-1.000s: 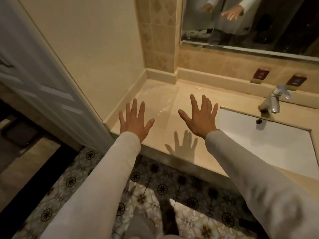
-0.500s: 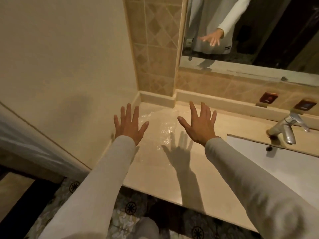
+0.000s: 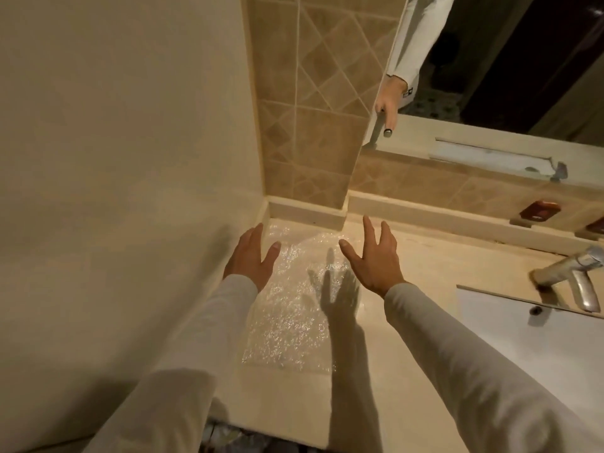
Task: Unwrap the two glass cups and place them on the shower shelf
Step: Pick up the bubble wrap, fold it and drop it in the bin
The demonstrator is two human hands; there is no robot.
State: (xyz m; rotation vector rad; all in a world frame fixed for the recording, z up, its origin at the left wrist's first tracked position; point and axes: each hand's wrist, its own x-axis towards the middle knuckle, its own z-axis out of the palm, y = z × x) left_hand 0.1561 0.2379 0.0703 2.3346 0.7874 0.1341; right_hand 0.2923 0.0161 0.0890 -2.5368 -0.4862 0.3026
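The left hand (image 3: 250,259) is held spread and empty by the wall; bubble wrap (image 3: 294,308) lies flat on the counter (image 3: 408,322) between it and the equally spread right hand (image 3: 372,256). No cups are seen; the wrap is probably best lifted by both edges together.

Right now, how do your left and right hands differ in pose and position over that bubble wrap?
The left hand sits at the wrap's wall-side edge, fingers held close together; the right hand is over the sink-side edge, fingers fanned apart. The right hand reaches nearer the back ledge and casts a clear shadow on the bubble wrap; the left casts none there. Both are open, palms down, holding nothing.
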